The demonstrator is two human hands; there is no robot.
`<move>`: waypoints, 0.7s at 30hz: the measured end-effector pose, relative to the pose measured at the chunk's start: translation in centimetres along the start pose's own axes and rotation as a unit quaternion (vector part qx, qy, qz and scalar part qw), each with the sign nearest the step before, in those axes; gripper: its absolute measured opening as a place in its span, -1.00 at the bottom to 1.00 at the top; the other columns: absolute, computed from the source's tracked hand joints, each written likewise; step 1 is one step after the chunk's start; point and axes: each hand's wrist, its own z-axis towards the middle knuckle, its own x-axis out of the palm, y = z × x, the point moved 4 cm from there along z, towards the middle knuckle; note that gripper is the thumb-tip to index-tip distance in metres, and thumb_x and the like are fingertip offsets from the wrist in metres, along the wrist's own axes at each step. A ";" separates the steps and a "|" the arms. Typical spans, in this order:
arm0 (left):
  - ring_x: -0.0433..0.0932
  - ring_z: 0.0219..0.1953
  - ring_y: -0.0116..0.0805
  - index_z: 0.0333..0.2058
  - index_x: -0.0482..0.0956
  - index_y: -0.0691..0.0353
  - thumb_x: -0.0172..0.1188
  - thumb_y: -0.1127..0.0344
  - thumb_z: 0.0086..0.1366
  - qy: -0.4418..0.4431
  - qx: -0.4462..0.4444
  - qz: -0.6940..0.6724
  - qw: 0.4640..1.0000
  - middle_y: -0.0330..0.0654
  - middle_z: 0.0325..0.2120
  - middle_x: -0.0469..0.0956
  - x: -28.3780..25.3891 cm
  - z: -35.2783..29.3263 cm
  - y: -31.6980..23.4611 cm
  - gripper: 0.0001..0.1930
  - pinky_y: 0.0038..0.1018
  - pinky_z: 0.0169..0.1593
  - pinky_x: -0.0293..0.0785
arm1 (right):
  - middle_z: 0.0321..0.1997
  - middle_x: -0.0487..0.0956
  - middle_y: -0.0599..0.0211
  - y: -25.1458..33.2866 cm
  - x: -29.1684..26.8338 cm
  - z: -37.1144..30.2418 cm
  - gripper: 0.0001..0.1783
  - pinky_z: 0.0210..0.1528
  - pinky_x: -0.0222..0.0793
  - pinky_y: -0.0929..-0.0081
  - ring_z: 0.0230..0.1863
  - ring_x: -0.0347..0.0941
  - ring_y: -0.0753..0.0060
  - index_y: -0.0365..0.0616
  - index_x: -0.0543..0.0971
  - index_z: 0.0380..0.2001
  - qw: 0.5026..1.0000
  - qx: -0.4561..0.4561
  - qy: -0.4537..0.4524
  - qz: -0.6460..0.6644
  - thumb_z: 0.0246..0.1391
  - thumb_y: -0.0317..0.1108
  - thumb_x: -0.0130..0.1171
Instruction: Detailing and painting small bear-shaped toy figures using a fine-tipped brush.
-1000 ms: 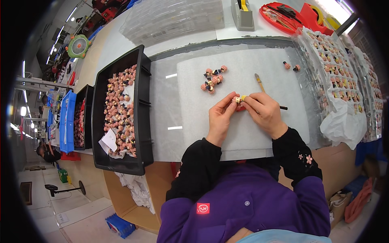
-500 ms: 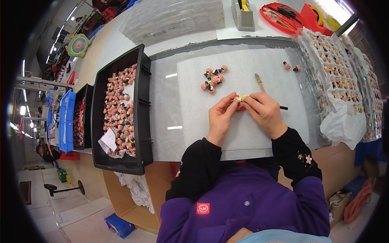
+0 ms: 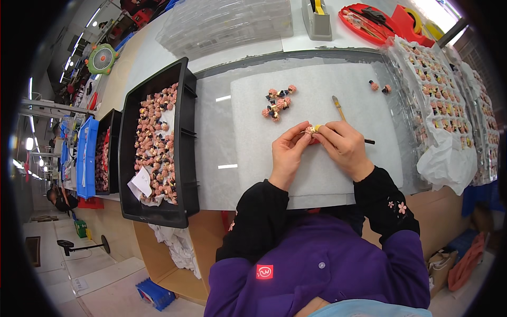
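Observation:
Above a white sheet, my left hand and my right hand meet, both closed on one small pink figurine. It has a knobbly pink top and pale parts, and the fingertips partly cover it. A bit of yellow shows at my right fingertips; whether it belongs to the figurine I cannot tell. Something red shows just below the fingers, mostly hidden. Beyond my left hand lies a small cluster of pink and dark figurines. A brush with a wooden handle lies beyond my right hand.
A black bin of figurines stands at left, a blue crate past it. Two figurines lie far right, near trays of figurines. Clear plastic trays, a tape dispenser and a red dish sit at the back.
The figurine has turned slightly between my fingertips. Both hands keep nearly the same place and hold; the other things have not moved.

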 end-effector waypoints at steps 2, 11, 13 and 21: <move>0.50 -0.15 -0.34 -0.04 0.40 0.45 0.06 0.54 0.22 -0.002 0.001 0.002 1.000 -0.04 -0.17 0.50 0.0 0.0 0.0 -0.69 -0.44 -0.03 0.47 | -0.50 0.50 0.40 0.1 0.0 0.0 -0.84 -0.51 0.37 0.50 -0.48 0.46 0.39 -0.09 0.56 -0.42 1.000 0.000 -0.002 -0.002 -0.15 -0.37 0.28; 0.51 -0.15 -0.34 -0.07 0.42 0.44 0.09 0.55 0.19 -0.008 0.008 0.003 1.000 -0.04 -0.19 0.51 -0.1 0.0 0.0 -0.70 -0.44 -0.04 0.47 | -0.52 0.49 0.42 0.0 0.0 -0.1 -0.85 -0.54 0.34 0.51 -0.51 0.44 0.42 -0.08 0.56 -0.44 1.000 0.009 -0.007 -0.010 -0.14 -0.35 0.28; 0.51 -0.16 -0.34 -0.07 0.42 0.44 0.10 0.56 0.18 -0.008 0.008 0.010 1.000 -0.04 -0.20 0.52 -0.2 0.0 0.1 -0.70 -0.44 -0.04 0.47 | -0.52 0.49 0.43 0.0 0.0 -0.1 -0.86 -0.54 0.34 0.52 -0.51 0.44 0.42 -0.07 0.56 -0.44 1.000 0.010 -0.005 -0.010 -0.14 -0.35 0.27; 0.53 -0.21 -0.36 -0.10 0.45 0.45 0.10 0.59 0.17 -0.009 0.010 0.001 1.000 -0.05 -0.23 0.53 -0.3 0.0 0.2 -0.71 -0.44 -0.06 0.49 | -0.49 0.51 0.34 0.2 0.0 -0.1 -0.84 -0.49 0.37 0.48 -0.49 0.45 0.34 -0.16 0.56 -0.45 1.000 0.012 0.014 0.002 -0.19 -0.46 0.29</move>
